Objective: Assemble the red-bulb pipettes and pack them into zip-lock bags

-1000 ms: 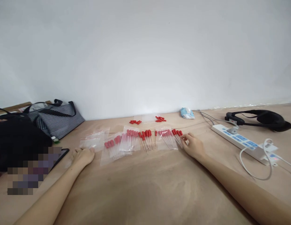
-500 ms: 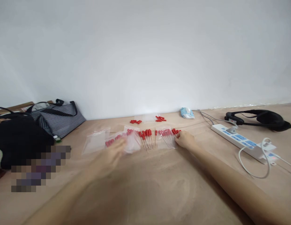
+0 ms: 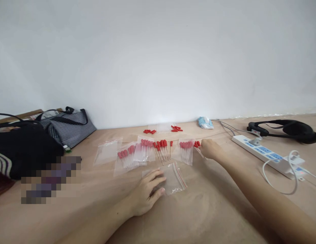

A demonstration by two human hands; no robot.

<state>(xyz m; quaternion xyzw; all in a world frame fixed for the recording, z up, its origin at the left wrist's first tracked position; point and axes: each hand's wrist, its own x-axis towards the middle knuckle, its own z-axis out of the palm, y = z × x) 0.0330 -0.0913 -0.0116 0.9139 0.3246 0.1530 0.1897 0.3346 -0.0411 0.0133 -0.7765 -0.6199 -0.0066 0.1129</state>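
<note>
My left hand [image 3: 150, 193] lies with its fingers spread on a clear zip bag [image 3: 175, 179] with a red seal line, flat on the table; no droppers show inside it. My right hand [image 3: 209, 149] is closed at the right end of the row, against a few red-bulbed droppers [image 3: 197, 144] whose thin stems slant under it; its fingertips are partly hidden. Left of it lies a bag of droppers [image 3: 187, 152]. Loose droppers [image 3: 161, 145] fan out in the middle. Two more filled bags, one [image 3: 145, 145] overlapping the other [image 3: 126, 156], lie left of them.
An unfilled zip bag [image 3: 107, 152] lies further left. Small red bulbs [image 3: 177, 128] and clear tubes [image 3: 164, 127] sit near the wall. A blue-and-white packet [image 3: 205, 122], a power strip [image 3: 264, 152] with cables and a black headset [image 3: 285, 128] are right; a striped bag [image 3: 71, 125] stands left.
My left hand has come off the filled bags and moved right and nearer, onto a clear zip bag now in front of the row. My right hand stays by the same droppers.
</note>
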